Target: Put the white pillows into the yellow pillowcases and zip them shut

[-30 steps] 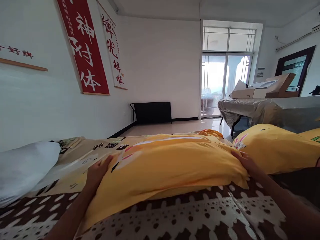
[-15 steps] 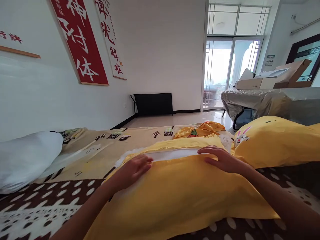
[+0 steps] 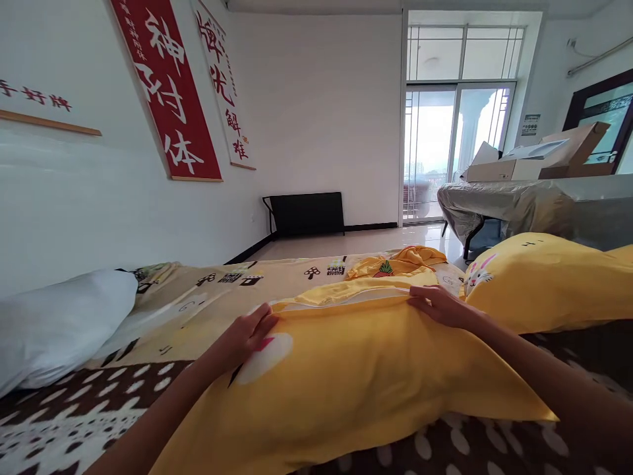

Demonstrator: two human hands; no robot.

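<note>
A yellow pillowcase [image 3: 356,369] lies across the bed in front of me, its opening along the far edge. Inside that opening a strip of white pillow [image 3: 366,295] shows. My left hand [image 3: 254,333] is closed on the left end of the opening's edge, near a white and pink print. At the right end of the same edge, my right hand [image 3: 438,305] pinches the fabric. Between the two hands the near edge is drawn fairly straight. How far the pillow fills the case is hidden under the cloth.
A white pillow [image 3: 69,323] lies at the left. To the right sits a yellow pillow with a rabbit face [image 3: 539,284]. Crumpled yellow cloth [image 3: 420,256] lies beyond the pillowcase. Beneath are a beige patterned sheet [image 3: 198,310] and a brown spotted blanket [image 3: 128,389].
Both hands have gone from resting with fingers loose to gripping the opening's edge, and have spread farther apart. The edge is lifted and straighter, and less white shows. The view has tilted up slightly.
</note>
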